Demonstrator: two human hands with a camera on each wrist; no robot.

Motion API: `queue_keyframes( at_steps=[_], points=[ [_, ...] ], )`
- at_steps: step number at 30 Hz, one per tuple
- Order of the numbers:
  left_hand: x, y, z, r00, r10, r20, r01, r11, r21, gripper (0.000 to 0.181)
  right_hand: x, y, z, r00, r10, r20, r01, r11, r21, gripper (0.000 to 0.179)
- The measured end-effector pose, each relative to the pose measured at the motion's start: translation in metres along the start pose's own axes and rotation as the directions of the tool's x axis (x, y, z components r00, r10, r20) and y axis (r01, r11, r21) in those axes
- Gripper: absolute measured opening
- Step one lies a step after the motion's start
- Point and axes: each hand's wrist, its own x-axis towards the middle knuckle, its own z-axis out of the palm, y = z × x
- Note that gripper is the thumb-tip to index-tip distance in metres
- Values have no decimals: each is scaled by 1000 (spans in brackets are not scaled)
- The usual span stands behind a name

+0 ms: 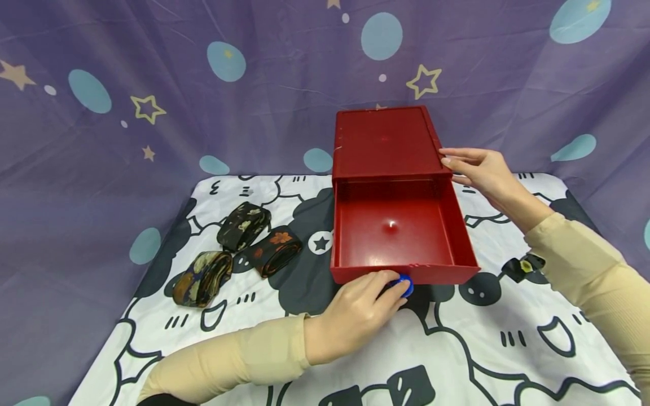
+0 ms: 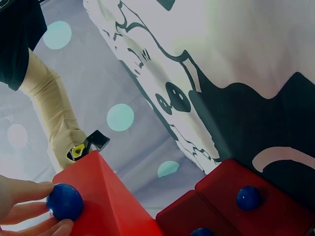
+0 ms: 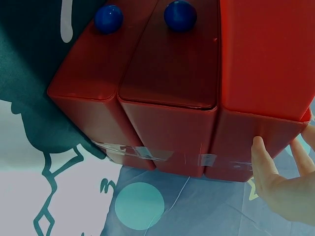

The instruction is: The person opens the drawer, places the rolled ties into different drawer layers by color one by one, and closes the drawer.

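A red plastic chest of three stacked drawers stands at the back of the table. Its top drawer is pulled well out, and the bare red bottom of it shows. My left hand pinches this drawer's blue round knob between thumb and fingers. With its fingers mostly straight, my right hand touches the chest's upper right edge. In the right wrist view, one fingertip lies against the side wall. Two lower drawers are closed, each with a blue knob.
Three rolled patterned fabric bands, one black, one with an orange flower and one brown and blue, lie left of the chest. Under everything spreads a black-and-white cartoon cloth. A purple curtain hangs behind.
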Motion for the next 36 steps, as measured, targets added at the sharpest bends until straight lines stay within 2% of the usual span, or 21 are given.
queue_keyframes(
  at_steps=[11, 17, 22, 29, 36],
  points=[
    [-8, -7, -7, 997, 21, -76, -26, 998, -59, 16, -1, 0, 0, 1000, 4, 5, -4, 1000, -28, 59],
    [-17, -12, -9, 991, 53, -123, -61, 997, -54, 25, -1, 0, 0, 1000, -4, 1, 4, 1000, -15, 59],
    [-30, -16, -11, 994, 37, -106, -45, 996, -74, 24, -1, 0, 0, 1000, 1, 0, -1, 1000, -10, 59],
    [-53, -25, -12, 999, -11, -43, 7, 997, -78, 23, -1, 0, 0, 1000, -1, 6, 1, 1000, -10, 59],
    [-73, -38, -16, 998, -57, 28, 59, 997, -55, 24, -1, -1, 1, 1000, -1, 4, 1, 1000, -5, 59]
  ],
)
